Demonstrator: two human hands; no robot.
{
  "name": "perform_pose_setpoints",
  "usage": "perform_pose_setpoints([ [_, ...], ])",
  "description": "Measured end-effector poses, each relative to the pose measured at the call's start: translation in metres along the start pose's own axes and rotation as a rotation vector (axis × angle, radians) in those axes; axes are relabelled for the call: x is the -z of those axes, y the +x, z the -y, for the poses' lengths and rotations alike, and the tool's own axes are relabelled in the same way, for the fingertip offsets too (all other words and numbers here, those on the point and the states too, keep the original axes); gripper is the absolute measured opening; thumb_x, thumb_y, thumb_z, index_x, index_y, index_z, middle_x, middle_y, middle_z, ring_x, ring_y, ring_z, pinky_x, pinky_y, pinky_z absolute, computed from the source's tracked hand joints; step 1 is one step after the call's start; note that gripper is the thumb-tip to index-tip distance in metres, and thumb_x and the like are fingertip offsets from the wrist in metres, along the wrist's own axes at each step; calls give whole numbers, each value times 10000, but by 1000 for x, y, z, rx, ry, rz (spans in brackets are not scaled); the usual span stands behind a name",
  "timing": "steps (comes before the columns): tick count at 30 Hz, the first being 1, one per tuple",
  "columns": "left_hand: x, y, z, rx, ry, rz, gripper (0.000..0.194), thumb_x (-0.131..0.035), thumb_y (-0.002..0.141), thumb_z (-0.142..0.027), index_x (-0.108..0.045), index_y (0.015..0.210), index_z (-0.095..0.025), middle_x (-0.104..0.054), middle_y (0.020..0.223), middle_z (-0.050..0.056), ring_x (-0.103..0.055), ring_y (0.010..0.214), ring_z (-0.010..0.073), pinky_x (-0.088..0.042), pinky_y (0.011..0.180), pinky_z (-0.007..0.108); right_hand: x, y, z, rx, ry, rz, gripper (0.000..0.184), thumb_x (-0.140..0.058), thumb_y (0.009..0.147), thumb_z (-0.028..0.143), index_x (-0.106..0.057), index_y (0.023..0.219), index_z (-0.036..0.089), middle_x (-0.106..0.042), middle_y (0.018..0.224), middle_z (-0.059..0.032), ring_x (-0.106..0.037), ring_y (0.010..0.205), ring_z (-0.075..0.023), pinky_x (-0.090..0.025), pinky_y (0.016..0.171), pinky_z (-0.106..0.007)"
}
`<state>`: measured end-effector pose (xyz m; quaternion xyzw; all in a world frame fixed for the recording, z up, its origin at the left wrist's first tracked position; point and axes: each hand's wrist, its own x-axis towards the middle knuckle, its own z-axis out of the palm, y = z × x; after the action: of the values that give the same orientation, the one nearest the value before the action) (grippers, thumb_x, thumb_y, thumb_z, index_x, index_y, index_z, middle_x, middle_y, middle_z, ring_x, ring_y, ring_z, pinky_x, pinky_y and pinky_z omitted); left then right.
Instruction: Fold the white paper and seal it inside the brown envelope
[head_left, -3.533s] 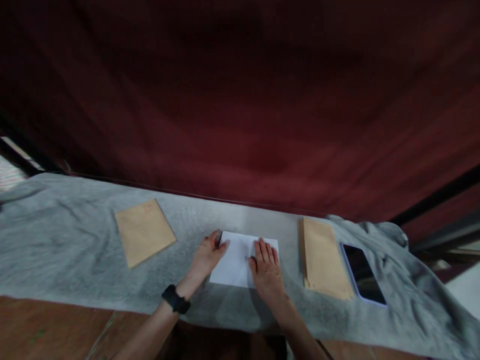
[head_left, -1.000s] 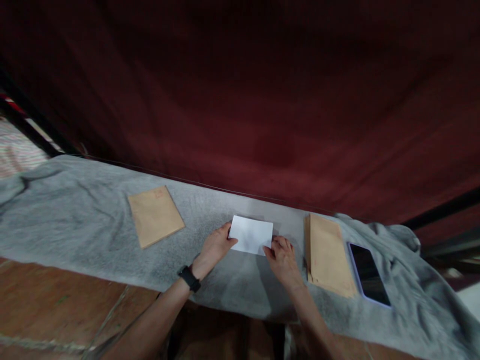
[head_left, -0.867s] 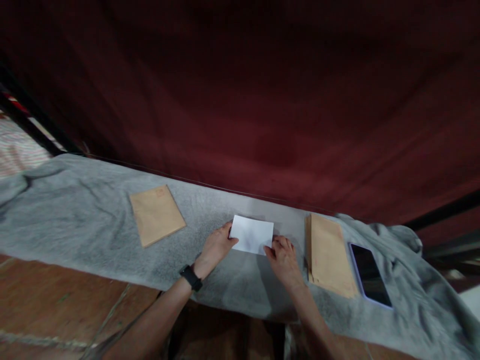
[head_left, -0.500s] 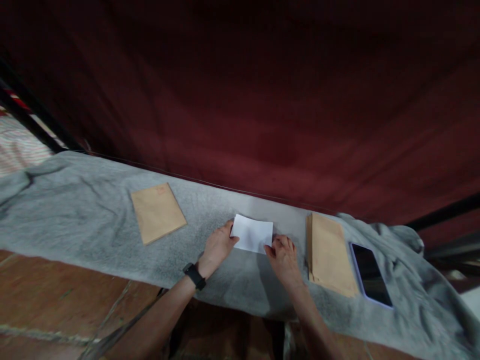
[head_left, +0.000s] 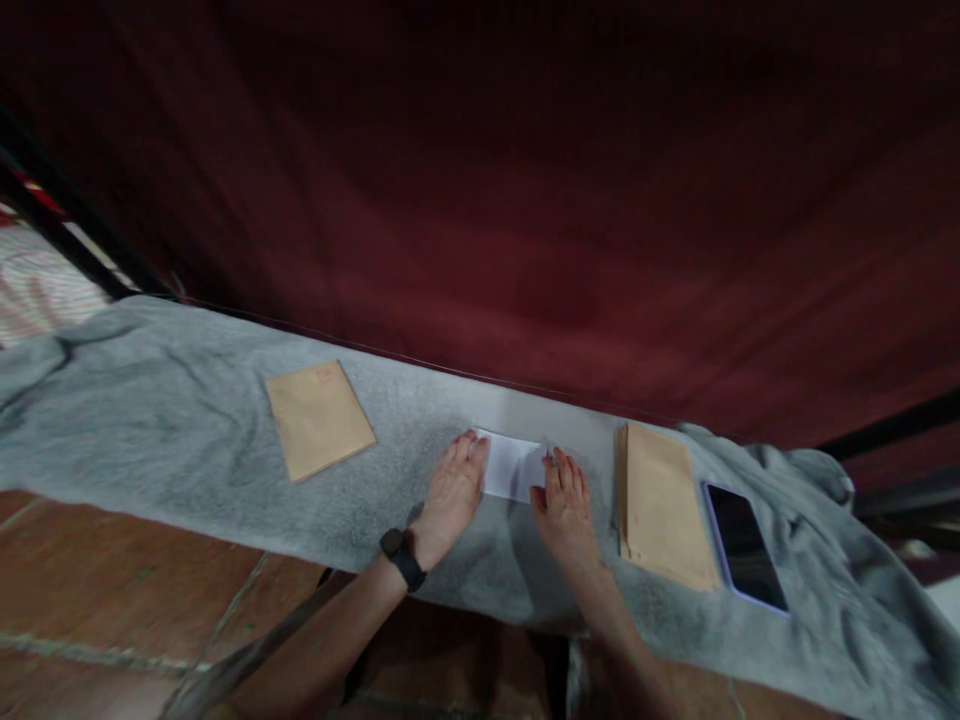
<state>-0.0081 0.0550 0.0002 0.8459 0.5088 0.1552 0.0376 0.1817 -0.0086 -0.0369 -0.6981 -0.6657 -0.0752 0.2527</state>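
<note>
Between my two hands a small sheet of white paper (head_left: pixel 514 467), apparently folded, lies on the grey cloth (head_left: pixel 405 420). My left hand (head_left: pixel 456 490) rests flat over the paper's left end, fingers stretched forward and palm down. At the right end, my right hand (head_left: pixel 564 500) touches the paper with its fingers extended and the thumb apart along the near corner. Both hands are open and press the sheet from above. The paper's two ends are partly hidden under the fingers.
To the left lies a brown envelope (head_left: pixel 321 420), or a thin stack of them. A thicker stack of brown envelopes (head_left: pixel 664 505) sits at the right, with a phone (head_left: pixel 746 548) beside it. A dark red curtain (head_left: pixel 480 230) hangs behind the cloth-covered surface.
My left hand has turned from gripping the paper's left edge to lying flat on it. My right fingers have stretched out over the right end. The paper now lies flatter.
</note>
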Motion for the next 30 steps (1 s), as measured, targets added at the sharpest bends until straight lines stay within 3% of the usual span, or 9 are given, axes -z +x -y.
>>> perform_pose_setpoints([
  [4,-28,-14,-17,-247,-36,-23,508,-454,1001,-246,-425,1498,-146,-403,1602,148,-320,1511,280,-303,1215,466,-2,7,24,-104,286,39,539,-292,1050,367,-386,1531,141,-450,1565,-163,-397,1464,-248,-413,1154,-476],
  [7,-43,-24,-25,-321,-14,7,584,-434,999,-268,-335,1557,-127,-388,1611,160,-309,1518,271,-243,1238,488,-6,10,45,-180,490,146,598,-223,1061,475,-300,1588,203,-398,1613,-103,-375,1485,-206,-378,1196,-446],
  [10,-50,-29,-26,-356,14,35,624,-410,995,-263,-272,1583,-106,-363,1619,175,-309,1518,270,-212,1247,499,-12,8,55,-221,555,247,675,-181,1051,549,-287,1595,165,-352,1635,-112,-311,1519,-215,-307,1237,-466],
  [15,-48,-32,-22,-338,66,47,642,-371,1003,-236,-195,1602,-87,-272,1657,177,-231,1545,265,-184,1256,481,-14,0,52,-149,435,320,743,-128,1042,577,-265,1596,102,-273,1665,-132,-202,1555,-224,-208,1271,-477],
  [19,-46,-34,-23,-298,85,72,627,-324,1013,-219,-172,1610,-103,-239,1673,150,-207,1553,237,-180,1260,462,-12,-5,45,-93,321,321,726,-96,1051,545,-256,1597,96,-272,1663,-139,-213,1551,-218,-199,1269,-469],
  [24,-40,-34,-17,-241,31,58,570,-265,1039,-257,-272,1584,-92,-290,1657,139,-235,1545,208,-175,1269,427,-16,-12,34,-15,147,275,661,-113,1072,474,-283,1590,101,-305,1645,-160,-262,1536,-232,-222,1249,-496],
  [30,-32,-34,0,-130,52,31,600,-288,1057,-392,-348,1548,-53,-333,1633,168,-261,1537,238,-215,1265,426,-13,-21,21,90,-41,173,624,-213,1083,438,-304,1576,67,-320,1631,-195,-270,1530,-265,-232,1230,-511],
])
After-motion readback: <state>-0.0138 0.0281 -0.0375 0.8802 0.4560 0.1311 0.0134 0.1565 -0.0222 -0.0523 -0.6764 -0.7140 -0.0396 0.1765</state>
